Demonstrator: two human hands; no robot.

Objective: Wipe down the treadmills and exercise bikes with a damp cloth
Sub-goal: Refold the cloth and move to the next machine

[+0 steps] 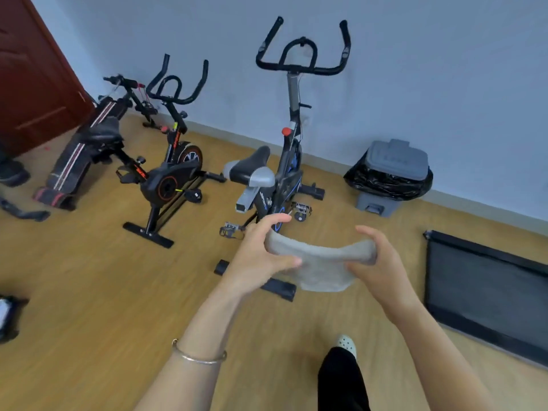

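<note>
A grey cloth [318, 264] is stretched between both hands in front of me. My left hand [261, 253] pinches its left end and my right hand [378, 262] grips its right end, so the cloth sags in the middle. Just beyond the cloth stands a black and blue exercise bike [281, 161] with a black and grey saddle and tall black handlebars. A second exercise bike [172, 173], black with orange trim, stands to its left. A folded treadmill [80, 155] leans low at the far left. At the right edge lies a flat black treadmill deck [486, 289].
A grey pedal bin [391, 176] with a black liner stands by the pale wall on the right. A dark red door [32, 78] is at the upper left. Dark items lie on the wood floor at the left edge. My foot in a pale shoe [347, 344] shows below.
</note>
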